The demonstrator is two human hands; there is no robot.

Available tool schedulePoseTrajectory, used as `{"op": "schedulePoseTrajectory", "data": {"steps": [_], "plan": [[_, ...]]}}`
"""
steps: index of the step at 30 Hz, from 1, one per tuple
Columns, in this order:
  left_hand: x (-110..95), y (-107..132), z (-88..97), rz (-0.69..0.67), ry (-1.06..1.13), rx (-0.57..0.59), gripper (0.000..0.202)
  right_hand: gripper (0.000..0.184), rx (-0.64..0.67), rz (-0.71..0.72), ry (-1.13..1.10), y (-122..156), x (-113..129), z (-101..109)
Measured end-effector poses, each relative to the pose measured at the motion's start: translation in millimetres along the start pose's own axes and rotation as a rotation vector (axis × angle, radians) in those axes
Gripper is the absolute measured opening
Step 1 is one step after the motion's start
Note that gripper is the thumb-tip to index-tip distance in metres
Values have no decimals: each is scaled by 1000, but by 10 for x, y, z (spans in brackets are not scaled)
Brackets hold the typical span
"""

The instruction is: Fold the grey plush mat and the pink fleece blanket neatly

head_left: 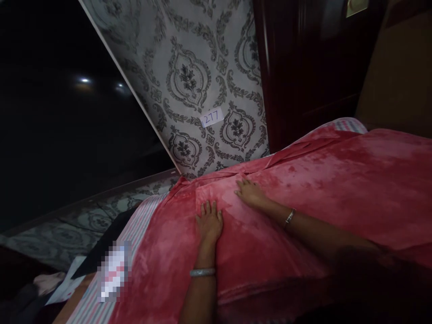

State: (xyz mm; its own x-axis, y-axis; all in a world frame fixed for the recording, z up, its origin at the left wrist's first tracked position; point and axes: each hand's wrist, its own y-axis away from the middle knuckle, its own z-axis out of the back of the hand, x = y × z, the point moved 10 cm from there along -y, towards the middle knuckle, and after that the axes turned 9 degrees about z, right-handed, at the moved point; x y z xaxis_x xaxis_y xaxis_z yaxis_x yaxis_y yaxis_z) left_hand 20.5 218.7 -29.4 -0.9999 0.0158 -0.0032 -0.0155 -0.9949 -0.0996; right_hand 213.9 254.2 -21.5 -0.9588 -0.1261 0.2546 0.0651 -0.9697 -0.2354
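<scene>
A red plush blanket [303,198] with paler pink patches is spread over a bed, partly folded so that one layer lies on another. My left hand [209,222] rests flat on it near the left edge of the upper layer, fingers spread. Farther up and to the right, my right hand [251,193] lies palm down on the blanket close to its far edge, fingers apart. Neither hand grasps the cloth. Ridges and creases run along the blanket's far side.
A striped sheet [141,220] shows at the left edge and far right corner. Beyond stand a patterned wall with a paper label [212,117] reading 277, a large dark screen [67,112] and a dark red door [310,67]. A blurred item [114,272] lies at lower left.
</scene>
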Motion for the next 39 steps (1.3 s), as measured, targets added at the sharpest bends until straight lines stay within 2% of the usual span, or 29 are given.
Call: {"op": "schedulePoseTrajectory", "data": {"steps": [4,10,13,17,20,23,26,28,30,34,39], "plan": [[4,-9,-23,-3,-10,-13,59,59,-25,-173,-51,-239,-324,64],[18,-42,-67,0,-6,-17,58,48,-39,-99,-77,-314,-406,-57],[25,-42,-98,9,8,12,59,48,-41,-132,-77,-260,-490,-130],[56,-45,-131,12,40,36,59,50,-55,-145,-51,-232,-520,-73],[99,-125,-95,13,98,77,57,54,-87,-92,-15,-304,-345,75],[142,-317,101,33,167,54,54,55,-104,49,-6,-461,69,129],[165,-539,254,80,164,4,54,56,-23,259,-17,-586,587,-70],[124,-635,188,79,117,28,55,55,48,342,-23,-598,807,-273],[72,-673,38,58,62,62,57,55,81,348,-24,-579,862,-425],[43,-669,-161,25,5,50,58,58,73,277,2,-547,658,-505],[68,-693,-170,8,14,19,57,65,91,121,64,-542,107,-456]]}}
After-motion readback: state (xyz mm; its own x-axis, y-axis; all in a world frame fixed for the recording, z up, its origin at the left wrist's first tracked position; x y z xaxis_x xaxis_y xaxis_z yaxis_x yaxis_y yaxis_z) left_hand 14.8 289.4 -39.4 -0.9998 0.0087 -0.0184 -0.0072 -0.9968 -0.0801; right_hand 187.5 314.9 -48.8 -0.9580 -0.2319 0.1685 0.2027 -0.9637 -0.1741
